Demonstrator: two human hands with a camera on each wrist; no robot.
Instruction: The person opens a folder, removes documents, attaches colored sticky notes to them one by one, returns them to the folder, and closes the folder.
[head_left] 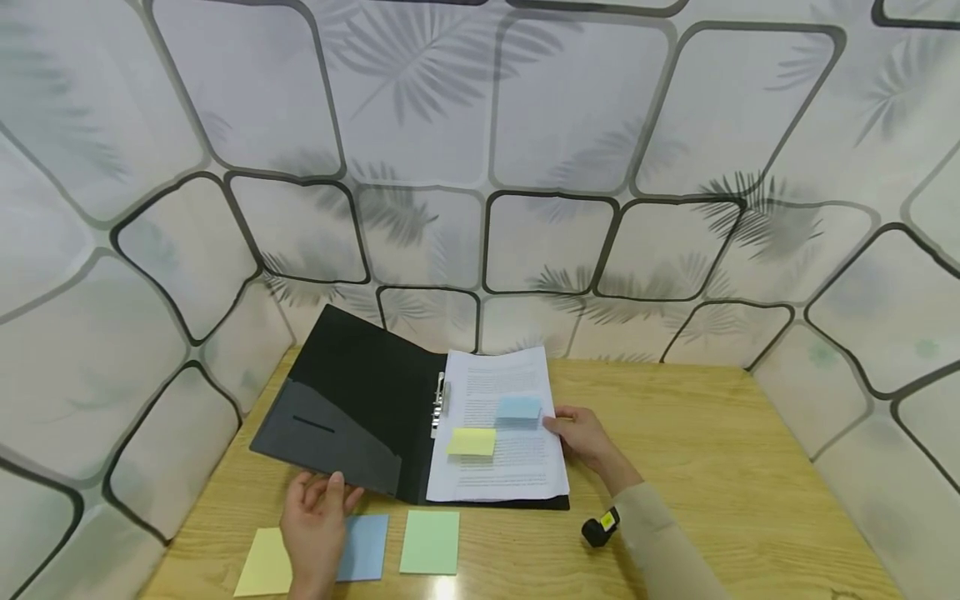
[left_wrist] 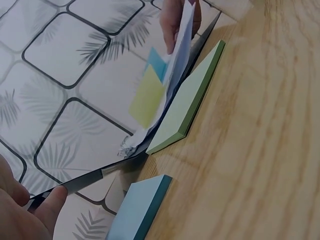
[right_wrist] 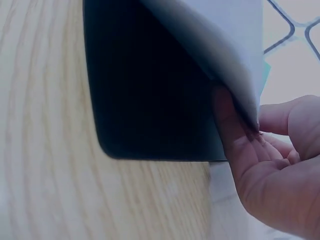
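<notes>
A black ring binder [head_left: 352, 375] lies spread on the table with printed sheets [head_left: 517, 471] on its right side. A yellow sticky note [head_left: 472, 442] and a blue sticky note [head_left: 517, 408] are stuck on the top page. My left hand [head_left: 315, 525] grips the lower edge of the left cover, which is tilted up off the table. With thumb and fingers, my right hand [head_left: 588, 437] pinches the right edge of the sheets. In the right wrist view, the lifted sheets [right_wrist: 220, 40] bend away from the black back cover [right_wrist: 150, 110].
In front of the binder lie a yellow note pad [head_left: 262, 567], a blue note pad [head_left: 367, 546] partly behind my left hand, and a green note pad [head_left: 430, 542]. A small black object with a yellow label [head_left: 600, 527] sits by the right sleeve. Patterned fabric walls [head_left: 555, 250] enclose the table.
</notes>
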